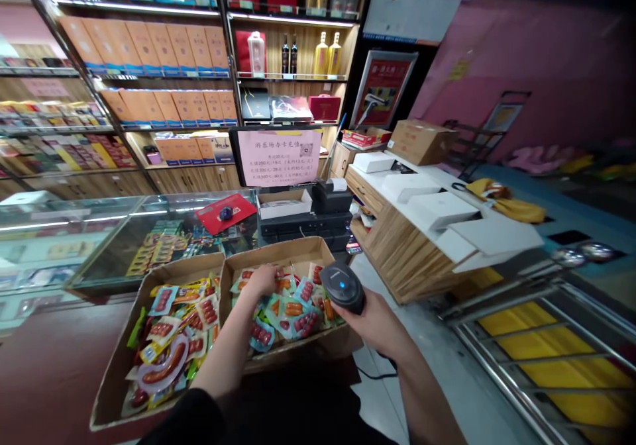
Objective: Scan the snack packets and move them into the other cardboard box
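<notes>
My right hand (375, 319) is wrapped around a dark barcode scanner (342, 287) with a small blue light on top. The scanner is held over the right edge of a cardboard box (278, 257) of small packaged sausages (293, 309). Inside that box, toward its back, my left hand (263, 281) rests among the packets with its fingers curled downward; what is under the fingertips is hidden. A second cardboard box (112, 372) adjoins it on the left, filled with mixed snack packets, including a curved sausage in a clear tray (163, 369).
Behind the boxes stand a monitor with a pink sign (278, 157), a receipt printer (330, 197) and a white open box (284, 205). A glass counter (199, 200) bears a red envelope (226, 213). On the right are a white-topped cabinet (397, 233) and metal railings (517, 372).
</notes>
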A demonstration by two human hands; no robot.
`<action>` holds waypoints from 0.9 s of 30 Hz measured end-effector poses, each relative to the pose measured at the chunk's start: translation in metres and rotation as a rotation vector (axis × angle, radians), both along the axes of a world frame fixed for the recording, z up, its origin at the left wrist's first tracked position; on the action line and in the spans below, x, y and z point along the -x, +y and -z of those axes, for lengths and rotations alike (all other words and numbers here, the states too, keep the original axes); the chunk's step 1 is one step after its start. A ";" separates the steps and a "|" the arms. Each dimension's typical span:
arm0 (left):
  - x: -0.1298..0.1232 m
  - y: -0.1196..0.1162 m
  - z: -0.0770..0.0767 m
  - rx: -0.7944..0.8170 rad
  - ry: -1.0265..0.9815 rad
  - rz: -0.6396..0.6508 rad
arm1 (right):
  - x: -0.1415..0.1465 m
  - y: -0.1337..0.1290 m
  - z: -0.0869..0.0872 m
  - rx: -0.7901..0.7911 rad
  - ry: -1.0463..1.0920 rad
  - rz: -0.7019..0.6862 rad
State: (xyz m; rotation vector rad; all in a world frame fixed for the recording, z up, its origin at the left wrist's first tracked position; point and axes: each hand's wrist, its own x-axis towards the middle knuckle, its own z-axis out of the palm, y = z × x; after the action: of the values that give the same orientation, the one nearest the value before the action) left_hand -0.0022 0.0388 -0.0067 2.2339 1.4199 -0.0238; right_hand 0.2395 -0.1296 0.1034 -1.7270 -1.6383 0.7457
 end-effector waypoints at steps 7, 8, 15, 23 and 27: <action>0.017 0.006 0.007 0.129 -0.464 -0.302 | 0.008 0.008 -0.005 -0.004 0.008 -0.060; 0.019 0.006 0.004 0.183 -0.598 -0.356 | 0.009 0.009 -0.005 -0.006 0.015 -0.069; 0.019 -0.005 -0.037 0.705 -1.339 -0.448 | 0.011 0.029 -0.004 -0.003 0.044 -0.137; 0.006 0.008 -0.048 0.639 -1.428 -0.622 | 0.031 0.064 -0.013 0.128 0.215 -0.278; 0.006 0.025 -0.062 0.437 -1.444 -0.786 | 0.029 0.085 -0.025 0.147 0.143 -0.286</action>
State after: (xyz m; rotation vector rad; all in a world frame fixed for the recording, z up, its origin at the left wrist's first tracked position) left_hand -0.0083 0.0637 0.0549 0.7197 1.0647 1.1355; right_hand 0.2105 -0.0443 0.1281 -1.5118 -1.7887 1.1227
